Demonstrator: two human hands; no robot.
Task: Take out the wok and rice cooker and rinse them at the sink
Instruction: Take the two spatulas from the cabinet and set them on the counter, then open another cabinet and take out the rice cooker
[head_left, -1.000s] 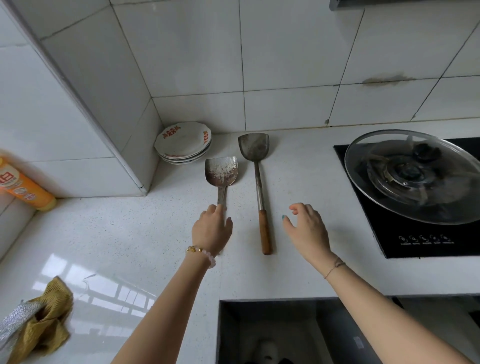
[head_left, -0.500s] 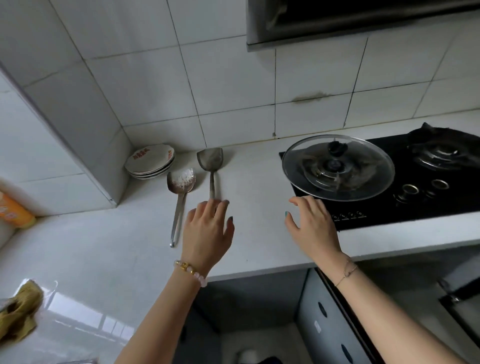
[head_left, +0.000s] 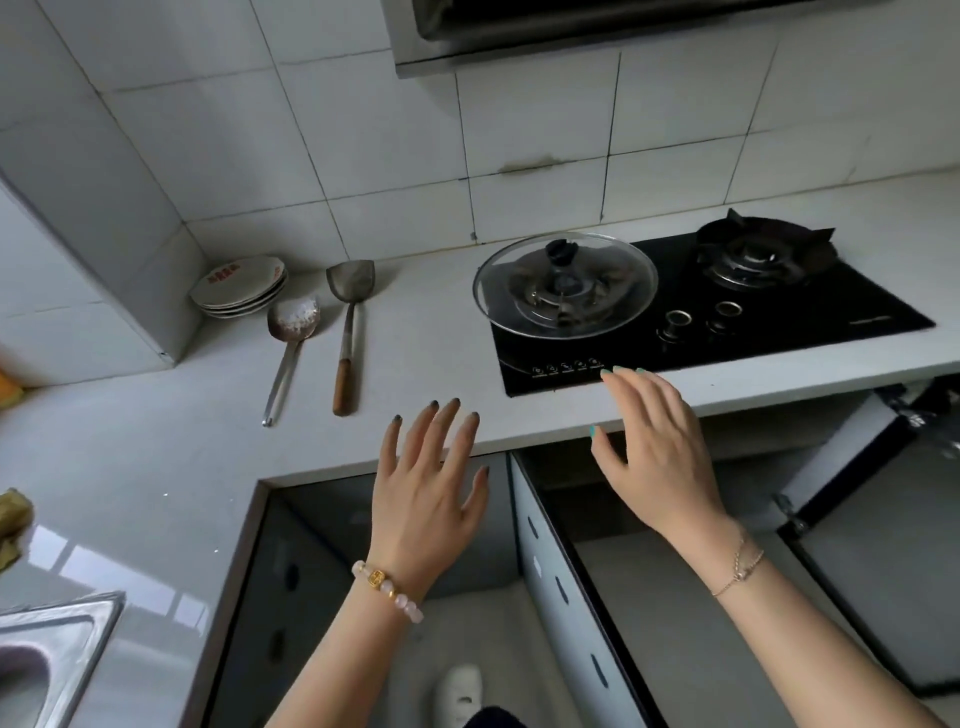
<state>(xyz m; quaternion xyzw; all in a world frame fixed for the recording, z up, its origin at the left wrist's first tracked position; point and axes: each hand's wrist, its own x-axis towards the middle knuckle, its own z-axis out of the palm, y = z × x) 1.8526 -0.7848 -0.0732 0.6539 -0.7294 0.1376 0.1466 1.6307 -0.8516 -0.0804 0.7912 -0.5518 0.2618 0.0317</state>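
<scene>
Hovering palm-down above counter edge (head_left: 530, 415): left hand (head_left: 426, 499), right hand (head_left: 654, 457), fingers (head_left: 423, 436) spread

At the back left corner of our pale stone bench (head_left: 156, 467) sits a stack of round white plates (head_left: 239, 286). Just right of it lie a long steel spoon (head_left: 293, 322) and then a steel spatula with a wooden handle (head_left: 349, 312), handles toward us. Further right, the black glass gas hob (head_left: 779, 332) is set into the bench, and a round glass lid (head_left: 565, 286) rests on its left burner. The steel sink (head_left: 57, 639) is near left. Our left hand (head_left: 431, 488) and right hand (head_left: 660, 452) hover at the bench's front edge, above the open grey cabinet (head_left: 571, 493).
</scene>
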